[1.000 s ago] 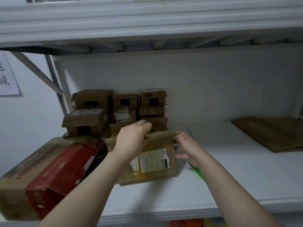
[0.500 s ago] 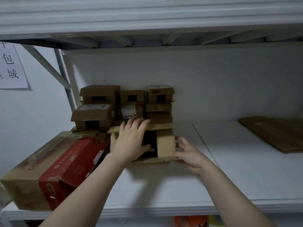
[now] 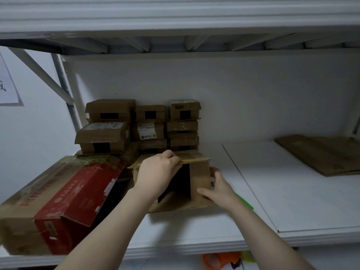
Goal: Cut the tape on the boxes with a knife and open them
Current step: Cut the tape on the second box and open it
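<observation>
**Both hands on the opened box, mid-shelf**

The box (image 3: pixel 200 176) lies on its side near the middle of the white shelf (image 3: pixel 292 191), closer to the front edge than the back. Its opening faces the camera and is dark inside. The top flap (image 3: pixel 194 160) is lifted and sticks out roughly level. The bottom flap (image 3: pixel 185 204) lies flat on the shelf, pointing at the front edge.

The left hand (image 3: pixel 159 172) grips the front edge of the top flap, fingers curled over it, knuckles up. The right hand (image 3: pixel 218 190) clasps the box's lower right corner, thumb along the front by the bottom flap, fingers bent round the right wall.

Of the knife (image 3: pixel 245 204) only a strip of green handle shows. It is on the shelf just right of the box, by the right wrist; whether it touches the wrist, can't tell. The blade is hidden.

A stack of small boxes (image 3: pixel 144 125) stands in three columns against the back wall, behind the open box and toward the shelf's left end; a few carry labels. A big red box (image 3: pixel 78 195) lies at an angle at the front left corner, just beside the open box. Flat cardboard (image 3: pixel 321 152) lies at the back right corner, well apart. A paper sign (image 3: pixel 7 84) hangs on the left wall, cut off by the frame. Something orange (image 3: pixel 220 260) shows below the front edge, too blurry to name. An upper shelf (image 3: pixel 175 14) runs overhead.
</observation>
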